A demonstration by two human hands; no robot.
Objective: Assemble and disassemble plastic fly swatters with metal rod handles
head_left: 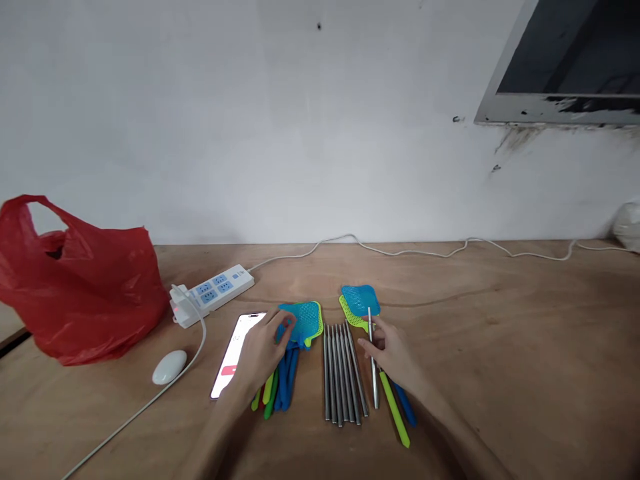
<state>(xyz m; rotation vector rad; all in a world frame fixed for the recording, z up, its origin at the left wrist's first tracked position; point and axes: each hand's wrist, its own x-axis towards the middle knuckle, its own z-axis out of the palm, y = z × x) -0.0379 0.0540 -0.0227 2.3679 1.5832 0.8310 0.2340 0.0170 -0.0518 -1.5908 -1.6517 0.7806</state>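
Observation:
My left hand (267, 347) is curled, its thumb and forefinger pinching at the edge of a blue fly swatter head (305, 319). A yellow-green head shows beneath it. Below that hand lie blue, green and yellow plastic handles (285, 380). My right hand (393, 348) grips a thin metal rod (374, 383), which points away from me. Just beyond it, another blue fly swatter head (361, 300) overlaps a yellow-green one. A yellow-green handle (395, 410) and a blue handle (405, 405) extend below the right hand. Several metal rods (343, 380) lie side by side between my hands.
Left of my left hand lies a lit phone (233, 353). Farther left are a white power strip (220, 290), a white mouse-shaped object (169, 367) and a red plastic bag (85, 287). A white cable (400, 253) runs along the wall.

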